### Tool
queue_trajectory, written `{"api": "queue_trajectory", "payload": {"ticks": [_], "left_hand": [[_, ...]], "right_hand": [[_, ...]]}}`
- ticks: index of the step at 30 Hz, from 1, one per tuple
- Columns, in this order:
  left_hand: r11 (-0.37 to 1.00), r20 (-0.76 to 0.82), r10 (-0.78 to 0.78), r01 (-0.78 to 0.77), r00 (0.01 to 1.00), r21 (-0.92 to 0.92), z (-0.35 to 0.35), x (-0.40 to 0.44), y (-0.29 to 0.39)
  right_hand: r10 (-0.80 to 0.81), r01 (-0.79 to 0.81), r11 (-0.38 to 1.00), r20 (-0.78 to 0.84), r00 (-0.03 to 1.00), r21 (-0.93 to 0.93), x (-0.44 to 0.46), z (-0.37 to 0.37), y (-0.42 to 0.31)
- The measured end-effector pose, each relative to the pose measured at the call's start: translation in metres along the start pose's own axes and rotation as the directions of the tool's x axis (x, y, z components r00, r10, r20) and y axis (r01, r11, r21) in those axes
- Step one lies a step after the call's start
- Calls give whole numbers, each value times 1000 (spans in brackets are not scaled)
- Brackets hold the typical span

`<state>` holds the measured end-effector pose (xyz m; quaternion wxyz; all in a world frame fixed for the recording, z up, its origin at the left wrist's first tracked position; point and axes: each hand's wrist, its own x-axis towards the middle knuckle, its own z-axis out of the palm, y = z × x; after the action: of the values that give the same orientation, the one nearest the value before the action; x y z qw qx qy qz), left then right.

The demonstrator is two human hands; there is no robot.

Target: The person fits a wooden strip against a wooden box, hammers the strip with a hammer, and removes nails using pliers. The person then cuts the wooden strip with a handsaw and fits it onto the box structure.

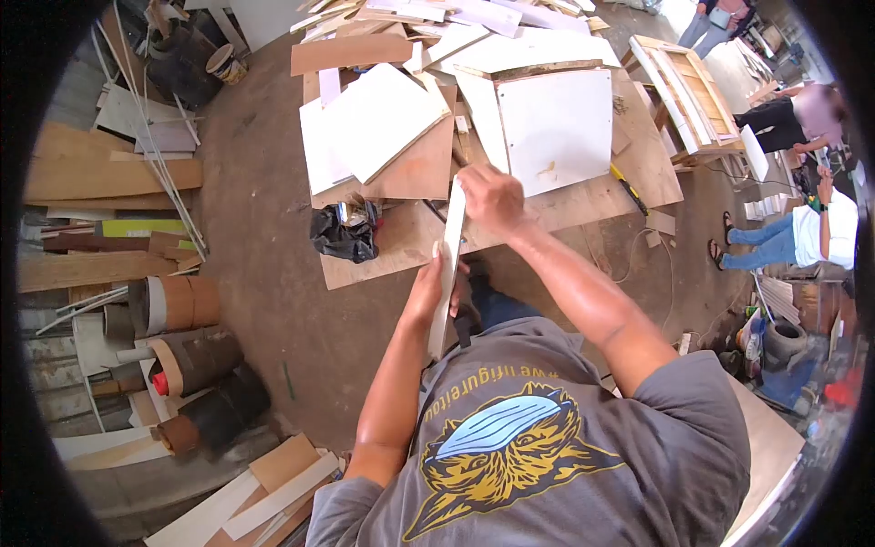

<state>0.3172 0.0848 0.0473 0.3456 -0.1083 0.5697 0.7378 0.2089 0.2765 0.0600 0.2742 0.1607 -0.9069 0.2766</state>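
A long, narrow white strip of board (447, 290) stands on a slant between my body and the worktable. My left hand (426, 290) is closed around its middle, with the thumb along its edge. At the strip's far end, my right hand (492, 201) is closed, its fingers pinched at the tip; whether something small is also in those fingers is hidden. Just left of the strip, a black plastic bag (344, 233) with small items in it sits on the table's near edge. A dark, thin tool (435, 211) lies partly behind the strip.
White panels (558, 128) and offcuts cover the wooden worktable (583, 202). A yellow-and-black cutter knife (629, 189) lies near its right edge. Rolled sheets (182, 304) and boards line the left. Other people stand at the right, one in a white shirt (823, 228). A cable trails on the floor.
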Motion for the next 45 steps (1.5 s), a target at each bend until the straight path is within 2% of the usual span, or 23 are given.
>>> {"api": "queue_trajectory", "payload": {"ticks": [1,4,6,8,9,12,14,16,18,21,24,25,28,29,31,34,36,38,39,40,43,45], "left_hand": [[1000,3,-6,6,1000,-4,-2,-1,-10],[999,0,-43,43,999,-9,2,-9,-25],[996,-23,-90,90,996,-5,9,-15,-26],[999,-90,-34,35,995,3,14,-7,-31],[1000,-124,-7,8,992,6,17,-3,-34],[997,-189,71,-70,979,13,26,11,-33],[996,-204,94,-91,974,24,39,17,-29],[996,-209,87,-84,974,26,57,17,-17],[980,-204,195,-183,959,75,71,22,-17],[930,-193,359,-332,913,158,85,39,-23],[869,-135,471,-433,872,239,98,53,-20],[848,-107,500,-460,859,264,104,57,-15],[853,-86,520,-509,850,116,126,76,0],[875,-146,484,-475,863,94,135,82,6],[866,-156,500,-496,852,66,149,105,13],[849,-195,519,-529,832,5,175,141,25],[835,-234,521,-547,821,-62,201,162,33],[846,-210,509,-530,835,-56,216,182,36],[853,-191,493,-515,849,-83,224,191,41],[860,-171,477,-498,862,-112,233,201,46],[755,-335,552,-628,764,-189,238,230,69],[669,-439,588,-713,679,-208,222,244,83]], "right_hand": [[1,0,1000,40,999,-16,-10,-2,-5],[21,-21,999,2,1000,-35,-28,-6,-10],[82,-81,996,-24,996,29,-35,-13,-17],[181,-176,979,-40,983,102,-42,-28,-32],[209,-211,963,26,978,168,-47,-37,-38],[57,-103,951,165,985,291,-76,-48,-50],[55,-121,936,204,978,330,-91,-52,-56],[118,-158,924,135,984,348,-96,-55,-56],[174,-187,936,71,982,298,-98,-59,-47],[119,-122,959,28,993,255,-98,-62,-25],[134,-130,959,2,991,253,-92,-73,-9],[192,-184,937,4,981,297,-89,-77,-6],[342,-321,866,14,939,383,-83,-91,5],[380,-354,853,9,925,383,-81,-97,10],[421,-402,842,29,907,359,-84,-104,33],[455,-485,798,172,874,358,-85,-119,77],[432,-476,815,201,879,330,-77,-136,106],[438,-502,798,251,863,333,-66,-148,138],[416,-464,799,204,886,383,-60,-151,155],[379,-430,836,207,902,342,-52,-158,174],[253,-294,930,196,947,221,-31,-180,229],[196,-241,949,215,957,203,-16,-192,263]]}}
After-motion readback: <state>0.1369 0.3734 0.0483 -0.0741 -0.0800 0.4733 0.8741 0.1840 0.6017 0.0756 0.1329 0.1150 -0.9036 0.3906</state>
